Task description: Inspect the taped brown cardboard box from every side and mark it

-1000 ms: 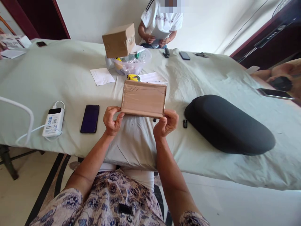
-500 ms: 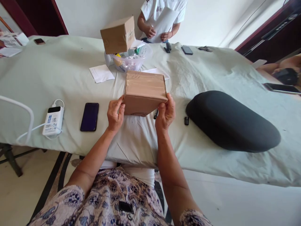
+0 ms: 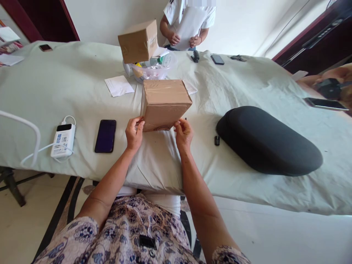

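Note:
A taped cardboard box is tilted in front of me, its top and near faces showing. My left hand pinches the box's lower left edge between thumb and fingers. At the lower right corner, my right hand has its fingertips closed on the box edge. The underside and far faces of the box are hidden. To the left of my hands lies a dark phone. A small black cap-like object rests to the right, beside a large black padded case.
Behind the box stands a clear plastic basin of mixed items, with another cardboard box on it. A white paper lies nearby. A power bank with a cable is at left. Across the table, a person holds paper.
The box has tilted and shifted slightly left. My right hand has moved left and down from the box's right side to its lower corner; my left hand stays at the left edge.

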`<action>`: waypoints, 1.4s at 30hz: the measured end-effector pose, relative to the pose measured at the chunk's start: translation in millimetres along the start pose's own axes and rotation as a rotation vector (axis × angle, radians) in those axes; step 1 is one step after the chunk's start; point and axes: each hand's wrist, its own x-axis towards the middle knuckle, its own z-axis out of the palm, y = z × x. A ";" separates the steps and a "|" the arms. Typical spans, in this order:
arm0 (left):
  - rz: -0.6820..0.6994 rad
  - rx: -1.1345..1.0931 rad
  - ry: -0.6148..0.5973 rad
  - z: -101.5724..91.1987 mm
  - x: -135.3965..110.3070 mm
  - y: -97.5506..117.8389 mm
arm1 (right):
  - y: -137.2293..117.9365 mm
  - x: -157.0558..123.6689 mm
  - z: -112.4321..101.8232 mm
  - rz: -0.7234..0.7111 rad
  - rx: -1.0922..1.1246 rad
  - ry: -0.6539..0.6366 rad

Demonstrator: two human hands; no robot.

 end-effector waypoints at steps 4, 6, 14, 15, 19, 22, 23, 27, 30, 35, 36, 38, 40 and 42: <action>-0.097 0.002 -0.018 1.7 -4.5 -6.9 | -5.1 -4.4 -0.1 0.128 -0.148 -0.043; -0.133 0.032 -0.021 2.5 -5.9 -8.9 | -9.5 -6.2 0.5 0.192 -0.237 -0.066; -0.323 0.227 -0.113 3.3 -4.3 -9.9 | -11.3 -8.6 2.8 0.197 -0.478 -0.170; -0.318 0.245 -0.121 3.2 -4.5 -9.6 | -9.7 -8.3 2.5 0.179 -0.496 -0.168; -0.257 0.298 -0.135 3.0 -8.5 -8.9 | -1.7 -6.8 1.2 0.146 -0.486 -0.177; -0.178 0.274 -0.173 3.8 -13.3 -8.3 | 2.2 -6.3 -0.2 0.114 -0.448 -0.129; -0.150 0.255 -0.190 4.3 -14.8 -7.9 | 2.8 -6.3 -0.8 0.104 -0.431 -0.105; -0.087 0.188 -0.263 5.8 -18.5 -6.3 | 3.4 -6.9 -3.4 0.091 -0.386 -0.074; -0.060 0.195 -0.297 4.7 -17.8 -7.4 | 3.3 -7.1 -5.5 0.104 -0.410 -0.113; -0.040 0.326 -0.267 -0.3 -8.3 -14.5 | 0.7 -3.7 -8.5 0.154 -0.435 -0.136; -0.051 0.337 -0.265 -1.2 -5.1 -16.8 | -0.1 -2.9 -8.6 0.162 -0.439 -0.143; -0.076 0.312 -0.292 -2.3 2.3 -21.9 | -1.3 -2.0 -8.1 0.179 -0.458 -0.158; -0.072 0.239 -0.363 -2.6 9.9 -27.1 | -1.2 -2.0 -7.0 0.197 -0.478 -0.167; -0.026 0.162 -0.463 -2.6 16.1 -30.9 | 0.1 -2.3 -6.1 0.194 -0.466 -0.166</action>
